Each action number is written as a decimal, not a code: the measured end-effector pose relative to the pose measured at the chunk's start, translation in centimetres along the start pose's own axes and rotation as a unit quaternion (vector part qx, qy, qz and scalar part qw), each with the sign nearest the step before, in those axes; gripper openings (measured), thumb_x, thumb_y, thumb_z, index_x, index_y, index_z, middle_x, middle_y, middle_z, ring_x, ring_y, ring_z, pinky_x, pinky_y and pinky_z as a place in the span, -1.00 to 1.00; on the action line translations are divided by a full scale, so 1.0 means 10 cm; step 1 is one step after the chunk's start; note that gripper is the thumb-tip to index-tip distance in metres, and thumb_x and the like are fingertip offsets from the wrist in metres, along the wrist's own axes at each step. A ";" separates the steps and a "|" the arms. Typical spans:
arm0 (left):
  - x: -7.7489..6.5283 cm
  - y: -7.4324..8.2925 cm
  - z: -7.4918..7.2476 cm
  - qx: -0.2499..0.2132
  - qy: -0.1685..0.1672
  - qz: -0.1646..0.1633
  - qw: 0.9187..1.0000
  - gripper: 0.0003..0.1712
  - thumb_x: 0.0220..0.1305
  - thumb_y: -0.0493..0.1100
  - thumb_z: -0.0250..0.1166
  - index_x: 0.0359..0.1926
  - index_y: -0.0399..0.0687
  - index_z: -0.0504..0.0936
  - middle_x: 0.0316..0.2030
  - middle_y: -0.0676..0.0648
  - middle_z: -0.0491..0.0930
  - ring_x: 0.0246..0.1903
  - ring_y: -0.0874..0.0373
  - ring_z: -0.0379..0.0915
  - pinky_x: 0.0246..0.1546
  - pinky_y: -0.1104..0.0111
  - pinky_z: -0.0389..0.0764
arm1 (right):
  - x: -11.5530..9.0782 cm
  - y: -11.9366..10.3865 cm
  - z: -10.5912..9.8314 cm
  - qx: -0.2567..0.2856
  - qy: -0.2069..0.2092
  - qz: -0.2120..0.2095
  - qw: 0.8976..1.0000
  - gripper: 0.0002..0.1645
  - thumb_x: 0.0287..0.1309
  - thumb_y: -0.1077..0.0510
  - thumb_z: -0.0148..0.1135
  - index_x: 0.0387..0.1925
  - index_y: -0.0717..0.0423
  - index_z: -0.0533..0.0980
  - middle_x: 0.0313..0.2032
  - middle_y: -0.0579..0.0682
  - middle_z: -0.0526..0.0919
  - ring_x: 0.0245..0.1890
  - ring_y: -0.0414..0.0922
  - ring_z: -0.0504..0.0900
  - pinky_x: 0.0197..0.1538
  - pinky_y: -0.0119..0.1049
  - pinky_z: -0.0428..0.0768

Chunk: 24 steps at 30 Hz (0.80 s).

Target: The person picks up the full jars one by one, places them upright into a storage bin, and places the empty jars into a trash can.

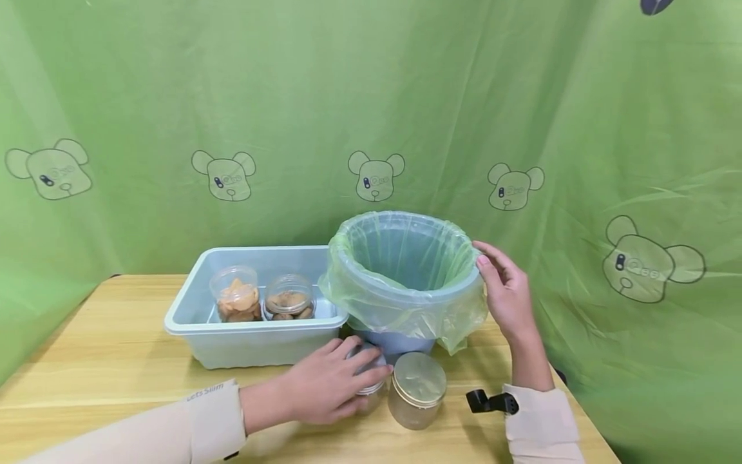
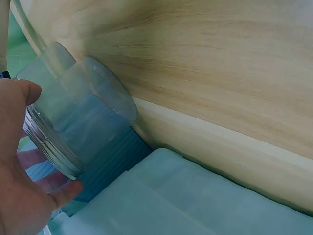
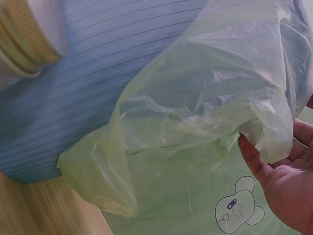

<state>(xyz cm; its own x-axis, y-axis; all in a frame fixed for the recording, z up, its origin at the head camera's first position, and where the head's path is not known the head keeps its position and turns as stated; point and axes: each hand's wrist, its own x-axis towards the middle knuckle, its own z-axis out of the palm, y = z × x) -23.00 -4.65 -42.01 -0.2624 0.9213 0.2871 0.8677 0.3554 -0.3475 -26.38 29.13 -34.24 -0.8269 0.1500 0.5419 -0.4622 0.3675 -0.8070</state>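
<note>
My left hand grips a clear jar round its silver screw lid, in front of the trash can. Beside it on the table stands a second clear jar with a gold-toned lid. The blue trash can wears a thin green bin liner folded down over its rim. At the right of that rim my right hand holds the lined edge between thumb and fingers. In the right wrist view, the liner's loose edge hangs at the thumb, and some fingers are partly hidden.
A pale blue plastic basin stands left of the trash can, close against it. Inside are a jar of orange-brown snacks and a jar of darker brown pieces. A green curtain hangs behind the wooden table.
</note>
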 end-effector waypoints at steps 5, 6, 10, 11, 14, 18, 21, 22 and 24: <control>0.00 0.02 -0.03 -0.014 -0.014 -0.004 1.000 -0.35 0.46 0.21 0.16 0.47 0.20 0.33 0.33 -0.07 0.38 0.19 -0.11 0.32 -0.05 0.13 0.55 | 0.00 0.00 0.00 -0.001 0.000 -0.003 1.000 -0.48 0.54 -0.02 0.07 0.38 0.09 0.47 0.33 0.09 0.51 0.21 -0.24 0.48 0.19 -0.55 0.44; 0.00 0.03 -0.04 -0.017 -0.016 -0.002 1.000 -0.35 0.45 0.21 0.17 0.46 0.19 0.34 0.33 -0.08 0.38 0.19 -0.12 0.32 -0.05 0.13 0.55 | 0.00 0.00 0.00 -0.002 -0.001 -0.003 1.000 -0.48 0.54 -0.01 0.07 0.38 0.09 0.47 0.34 0.09 0.51 0.22 -0.25 0.48 0.19 -0.55 0.44; -0.02 0.06 -0.09 -0.020 -0.019 0.008 1.000 -0.36 0.44 0.21 0.17 0.45 0.17 0.37 0.35 -0.12 0.37 0.19 -0.18 0.35 0.00 0.08 0.57 | 0.00 0.00 0.00 -0.004 -0.004 -0.002 1.000 -0.48 0.55 -0.02 0.06 0.39 0.08 0.46 0.34 0.10 0.50 0.21 -0.25 0.47 0.18 -0.55 0.44; -0.02 0.06 -0.10 -0.021 -0.019 0.011 1.000 -0.36 0.44 0.21 0.17 0.45 0.17 0.38 0.36 -0.13 0.37 0.19 -0.19 0.36 0.01 0.07 0.56 | 0.00 0.00 0.00 -0.006 -0.004 -0.002 1.000 -0.48 0.55 -0.02 0.06 0.39 0.08 0.46 0.34 0.10 0.50 0.21 -0.25 0.48 0.18 -0.55 0.44; -0.03 0.07 -0.13 -0.025 -0.022 0.015 0.999 -0.35 0.43 0.21 0.18 0.45 0.18 0.38 0.37 -0.13 0.36 0.17 -0.19 0.37 0.00 0.08 0.54 | 0.00 -0.01 0.01 -0.007 -0.002 -0.003 1.000 -0.48 0.55 -0.02 0.06 0.39 0.08 0.46 0.32 0.10 0.52 0.19 -0.25 0.48 0.16 -0.55 0.44; -0.03 0.08 -0.14 -0.032 -0.028 0.013 0.999 -0.35 0.42 0.20 0.18 0.45 0.18 0.37 0.38 -0.12 0.35 0.15 -0.15 0.36 -0.07 0.13 0.50 | 0.00 -0.01 0.00 -0.005 0.001 -0.003 1.000 -0.48 0.55 -0.02 0.06 0.39 0.09 0.47 0.31 0.10 0.53 0.18 -0.25 0.49 0.16 -0.55 0.45; -0.03 0.09 -0.15 -0.030 -0.032 0.013 0.999 -0.34 0.41 0.20 0.19 0.45 0.18 0.36 0.38 -0.11 0.34 0.13 -0.14 0.36 -0.10 0.17 0.48 | 0.01 -0.01 0.00 -0.003 0.001 -0.003 1.000 -0.48 0.55 -0.02 0.05 0.38 0.10 0.47 0.31 0.10 0.53 0.18 -0.25 0.49 0.17 -0.55 0.44; -0.02 0.09 -0.15 -0.028 -0.034 0.013 0.999 -0.33 0.40 0.21 0.19 0.45 0.19 0.36 0.38 -0.11 0.34 0.12 -0.13 0.36 -0.11 0.18 0.47 | 0.01 -0.01 0.00 -0.002 0.001 -0.004 1.000 -0.48 0.55 -0.01 0.05 0.38 0.10 0.47 0.30 0.10 0.53 0.17 -0.25 0.50 0.17 -0.55 0.45; -0.02 0.09 -0.15 -0.025 -0.036 0.014 0.999 -0.33 0.39 0.22 0.19 0.45 0.19 0.36 0.37 -0.10 0.34 0.11 -0.13 0.36 -0.13 0.19 0.45 | 0.01 -0.01 0.01 -0.002 0.001 -0.004 1.000 -0.48 0.55 -0.01 0.05 0.38 0.10 0.47 0.30 0.10 0.53 0.17 -0.25 0.50 0.17 -0.56 0.45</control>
<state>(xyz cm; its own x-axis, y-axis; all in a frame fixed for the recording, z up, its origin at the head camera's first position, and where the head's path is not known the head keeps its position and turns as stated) -21.51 -4.73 -41.03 -0.2662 0.9404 0.2118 0.8944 0.3229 -0.3095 -26.41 29.05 -34.15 -0.8230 0.1483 0.5484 -0.4672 0.3724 -0.8019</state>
